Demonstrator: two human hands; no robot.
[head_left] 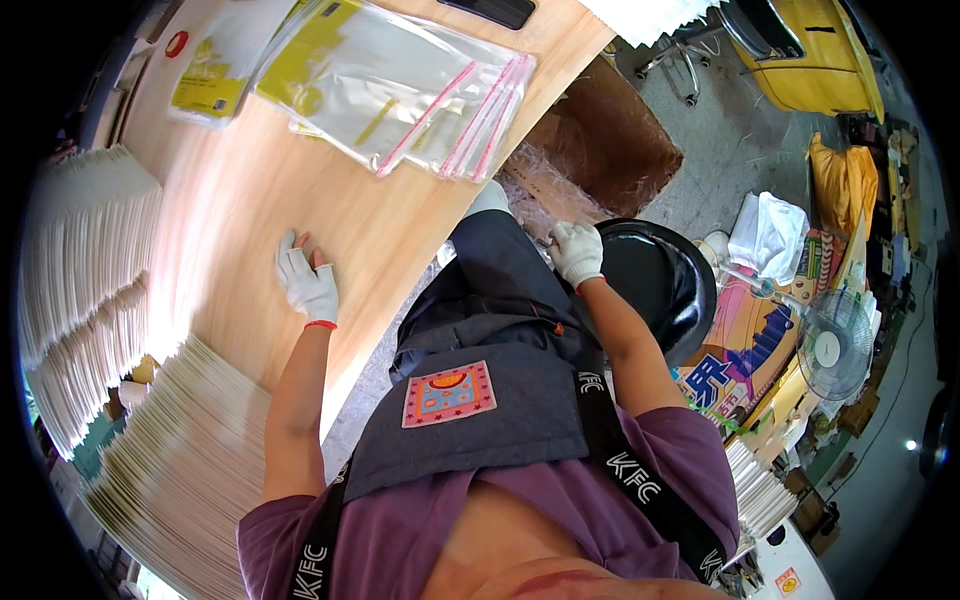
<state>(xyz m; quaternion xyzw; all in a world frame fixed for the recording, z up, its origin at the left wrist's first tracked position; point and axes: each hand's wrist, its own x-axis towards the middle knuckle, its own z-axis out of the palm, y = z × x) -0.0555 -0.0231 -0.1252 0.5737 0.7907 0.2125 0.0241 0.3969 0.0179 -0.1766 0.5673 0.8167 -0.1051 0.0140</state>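
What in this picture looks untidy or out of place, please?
The clear plastic bags on the table are fanned unevenly, their pink-striped edges not lined up. Beyond its edge, crumpled clear film lies loose at the cardboard box.

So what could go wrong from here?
1. The overlapping clear bags reach the edge of the wooden table; a bump could tip some over it.
2. Two fingertips on the gloved left hand look bare; the layered edges of the white stack might nick them.
3. The right hand is close beside the black seat; it might get knocked.
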